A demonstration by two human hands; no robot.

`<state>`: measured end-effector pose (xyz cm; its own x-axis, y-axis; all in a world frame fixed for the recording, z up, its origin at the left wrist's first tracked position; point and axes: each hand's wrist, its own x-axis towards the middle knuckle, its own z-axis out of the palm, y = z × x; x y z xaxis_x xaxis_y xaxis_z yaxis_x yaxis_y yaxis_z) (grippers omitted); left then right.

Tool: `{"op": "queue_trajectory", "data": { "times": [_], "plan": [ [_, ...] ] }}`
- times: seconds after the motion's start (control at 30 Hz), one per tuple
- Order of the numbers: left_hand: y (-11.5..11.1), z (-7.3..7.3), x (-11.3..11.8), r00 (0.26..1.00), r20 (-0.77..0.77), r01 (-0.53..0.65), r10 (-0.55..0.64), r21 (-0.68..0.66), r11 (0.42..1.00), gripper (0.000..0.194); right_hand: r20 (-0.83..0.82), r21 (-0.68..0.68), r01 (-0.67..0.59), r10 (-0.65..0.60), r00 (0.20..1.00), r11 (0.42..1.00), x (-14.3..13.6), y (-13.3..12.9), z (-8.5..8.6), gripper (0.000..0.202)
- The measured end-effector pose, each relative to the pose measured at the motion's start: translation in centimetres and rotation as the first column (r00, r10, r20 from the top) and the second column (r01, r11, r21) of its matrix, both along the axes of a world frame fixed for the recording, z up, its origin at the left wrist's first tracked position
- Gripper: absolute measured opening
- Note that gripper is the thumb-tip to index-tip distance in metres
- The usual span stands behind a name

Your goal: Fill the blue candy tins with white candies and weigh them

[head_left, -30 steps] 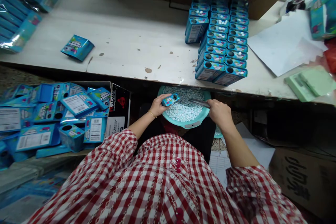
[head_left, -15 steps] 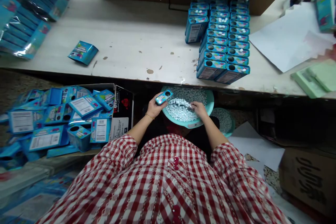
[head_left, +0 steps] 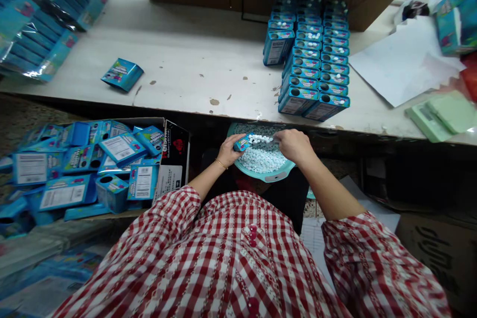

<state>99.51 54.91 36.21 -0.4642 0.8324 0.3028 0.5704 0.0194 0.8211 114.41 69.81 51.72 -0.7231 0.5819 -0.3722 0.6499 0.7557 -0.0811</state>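
My left hand is wrapped round a small blue candy box, held tilted over the left side of a turquoise basin. My right hand grips a scoop, mostly hidden under a heap of small white candies. The heaped end of the scoop is at the box's opening, and I cannot tell whether candies are passing in. Loose pale candies fill the basin below both hands.
Blue boxes stand in rows on the white table, some topped with candies. One box lies alone. At left, a carton holds a jumble of boxes. Wrapped packs, papers and a green case lie about.
My right hand has lifted the loaded scoop out of the candies, up to the box. My left hand has moved slightly right and tipped the box towards the scoop.
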Motion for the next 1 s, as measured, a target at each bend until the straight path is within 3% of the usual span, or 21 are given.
{"op": "queue_trajectory", "data": {
  "times": [0.17,0.23,0.3,0.37,0.5,0.6,0.7,0.83,1.0],
  "plan": [
    [0.0,-0.4,0.2,1.0,-0.004,0.01,-0.01,-0.002,1.0,0.044,0.102,0.092,-0.153,0.143,0.984,0.984,-1.6,-2.4,2.9,0.033],
    [-0.1,-0.6,0.2,1.0,0.017,0.006,-0.006,0.011,1.0,0.044,0.093,0.106,-0.151,0.142,0.986,0.983,-0.7,-2.1,3.0,0.033],
    [-0.3,-0.7,0.0,0.999,0.05,-0.002,0.0,0.033,0.999,0.044,0.075,0.114,-0.098,0.09,0.993,0.989,1.0,-1.1,2.0,0.034],
    [-0.6,-0.8,-0.2,0.995,0.096,-0.007,0.001,0.065,0.998,0.044,0.09,0.095,0.005,-0.014,0.996,0.995,2.9,0.2,-0.6,0.036],
    [-1.3,-1.0,-0.4,0.98,0.197,-0.015,-0.007,0.109,0.994,0.045,0.097,-0.114,0.275,-0.265,0.96,0.955,3.9,0.7,-8.8,0.04],
    [-1.7,-1.0,-0.4,0.966,0.256,-0.057,0.031,0.094,0.994,0.047,0.032,-0.237,0.307,-0.308,0.951,0.922,1.8,-0.5,-14.3,0.038],
    [-2.2,-0.8,-0.7,0.953,0.29,-0.11,0.088,0.06,0.992,0.05,-0.047,-0.329,0.305,-0.339,0.94,0.894,0.4,-1.0,-16.9,0.033],
    [-2.6,-0.5,-1.2,0.941,0.296,-0.175,0.164,0.008,0.985,0.051,-0.147,-0.46,0.262,-0.364,0.92,0.848,1.9,0.5,-16.8,0.03],
    [-2.1,-0.5,-1.1,0.968,0.216,-0.135,0.13,0.007,0.991,0.048,-0.266,-0.542,0.194,-0.385,0.884,0.818,4.3,2.1,-12.7,0.038]
  ]
}}
